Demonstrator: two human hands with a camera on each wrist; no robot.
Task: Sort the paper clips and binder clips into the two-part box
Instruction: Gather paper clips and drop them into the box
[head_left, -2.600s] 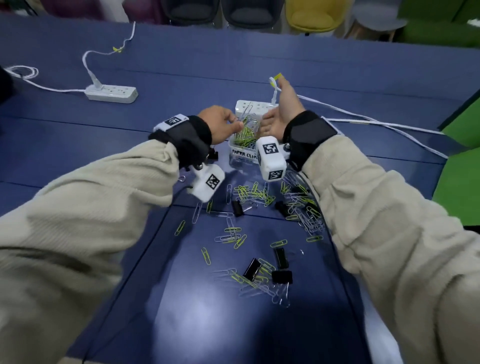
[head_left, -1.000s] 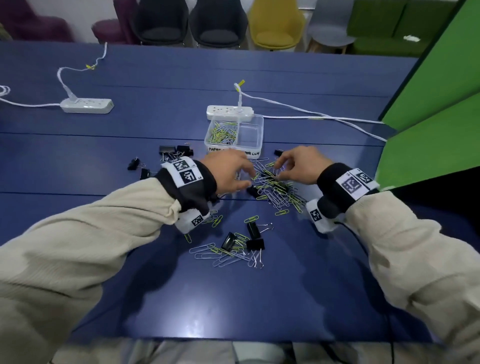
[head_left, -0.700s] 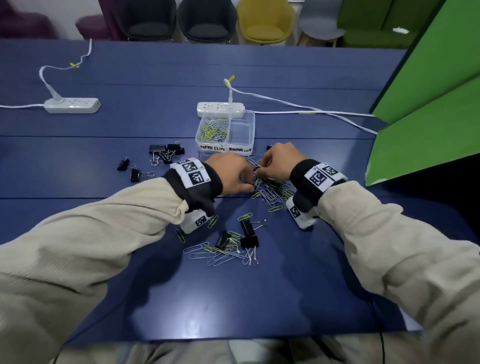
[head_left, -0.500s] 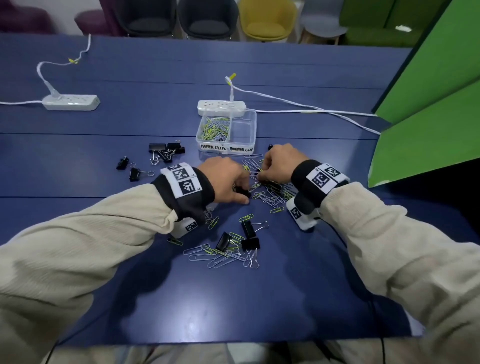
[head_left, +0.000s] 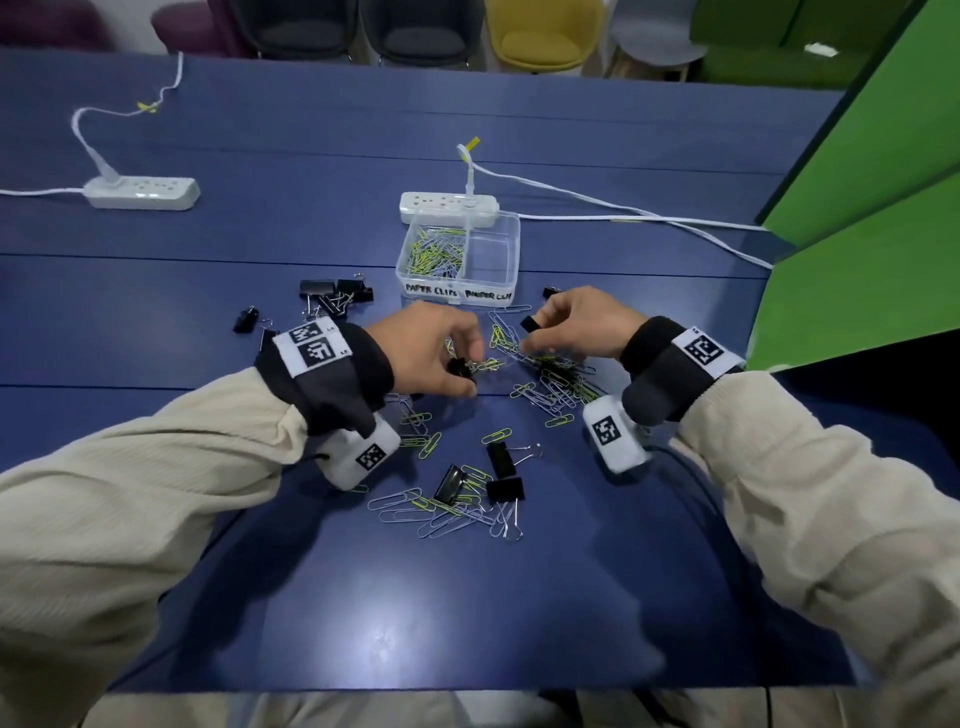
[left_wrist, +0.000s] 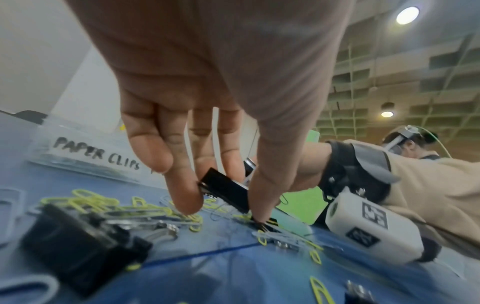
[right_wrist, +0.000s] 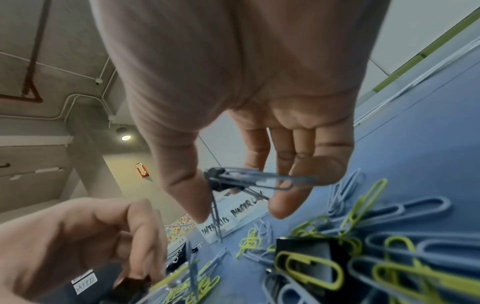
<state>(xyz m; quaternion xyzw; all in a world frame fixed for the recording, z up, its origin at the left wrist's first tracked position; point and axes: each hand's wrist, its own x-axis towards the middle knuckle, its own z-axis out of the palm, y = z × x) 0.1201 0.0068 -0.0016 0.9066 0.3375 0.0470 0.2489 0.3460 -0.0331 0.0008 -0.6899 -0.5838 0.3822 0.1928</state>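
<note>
Now my left hand (head_left: 431, 348) pinches a black binder clip (left_wrist: 224, 190) between the thumb and a fingertip, low over the mixed pile (head_left: 550, 382) on the blue table (head_left: 467, 597). My right hand (head_left: 582, 325) also has its fingers closed on a small binder clip (right_wrist: 221, 181), lifted a little above the table, and a grey paper clip (right_wrist: 270, 180) hangs together with it, caught near its wire handles.

The two-part box (head_left: 511, 244) stands just behind both hands. Its left part, labelled for paper clips, already holds many of them; the right part, for binder clips, looks empty from the head view.

I think the main danger is this grey paper clip. If I carry the right clip to the box as it is, the paper clip may drop into the binder side with it, and the sorting is spoiled. Under my left hand some yellow paper clips (left_wrist: 85, 202) lie very near the clip I hold, and I cannot tell whether one is hooked on it; if so, the same mistake can happen there. Also both grips are only on the fingertips, so a quick move could let a clip slip and fall back into the pile. More binder clips (head_left: 332, 296) wait at the left, and others (head_left: 498, 475) nearer to me.
</note>
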